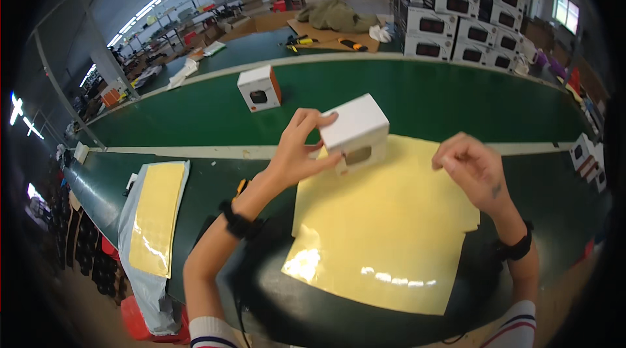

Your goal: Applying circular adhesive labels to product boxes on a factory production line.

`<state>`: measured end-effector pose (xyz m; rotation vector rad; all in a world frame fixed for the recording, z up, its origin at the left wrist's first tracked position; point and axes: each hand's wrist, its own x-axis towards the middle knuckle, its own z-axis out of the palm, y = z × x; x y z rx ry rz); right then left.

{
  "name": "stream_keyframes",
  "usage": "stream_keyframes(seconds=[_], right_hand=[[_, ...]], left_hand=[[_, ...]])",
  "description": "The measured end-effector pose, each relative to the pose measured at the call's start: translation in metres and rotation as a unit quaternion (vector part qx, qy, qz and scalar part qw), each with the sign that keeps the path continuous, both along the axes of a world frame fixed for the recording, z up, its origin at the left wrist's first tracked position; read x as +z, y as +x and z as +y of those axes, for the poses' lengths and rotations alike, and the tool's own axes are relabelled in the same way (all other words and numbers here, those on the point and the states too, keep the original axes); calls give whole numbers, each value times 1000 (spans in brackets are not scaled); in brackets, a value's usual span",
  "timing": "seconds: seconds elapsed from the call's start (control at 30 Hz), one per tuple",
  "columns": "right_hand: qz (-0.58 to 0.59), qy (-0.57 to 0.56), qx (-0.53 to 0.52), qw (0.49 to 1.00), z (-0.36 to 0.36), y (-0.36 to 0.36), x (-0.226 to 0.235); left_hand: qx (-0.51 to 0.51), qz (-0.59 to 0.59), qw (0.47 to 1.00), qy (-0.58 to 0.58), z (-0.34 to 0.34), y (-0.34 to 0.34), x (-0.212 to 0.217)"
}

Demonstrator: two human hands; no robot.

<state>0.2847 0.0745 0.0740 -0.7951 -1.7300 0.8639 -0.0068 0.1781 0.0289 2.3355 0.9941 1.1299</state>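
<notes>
The small white box (354,131) sits tilted in your left hand (297,149), held just above the far edge of the glossy yellow sheet (381,237) on the dark green bench (215,185). Your left fingers are clamped on it, thumb on the near side and fingertips curled over the top corner, with the face bearing a dark window turned toward you. Keep that grip at the corners so the faces stay free, and hold the box square to you; it looks light, so squeezing harder would likely only dent the card.

Your right hand (471,168) hovers over the sheet's right edge, apart from the box, with its fingers drawn loosely together; whether they pinch anything small is too hard to tell. Bring it in steadily and let the left hand do the holding.

Beyond, a second white box with an orange side (259,88) stands on the green conveyor belt (417,97). To your left lies a stack of yellow sheets on grey wrapping (155,217), and stacked cartons (456,2) rise at the far right.
</notes>
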Motion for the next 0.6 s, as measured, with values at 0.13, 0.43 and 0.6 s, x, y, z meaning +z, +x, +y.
stream_keyframes(seconds=[0.13, 0.43, 0.6], right_hand=[[7, 24, 31, 999, -20, -4, -2], [-131, 30, 155, 979, -49, -34, -28], [-148, 21, 164, 975, -46, -33, -34]], left_hand=[[-122, 20, 992, -30, -110, -3, 7], [-206, 24, 974, -96, -189, 3, -14], [-201, 10, 975, -91, -187, 9, -22]])
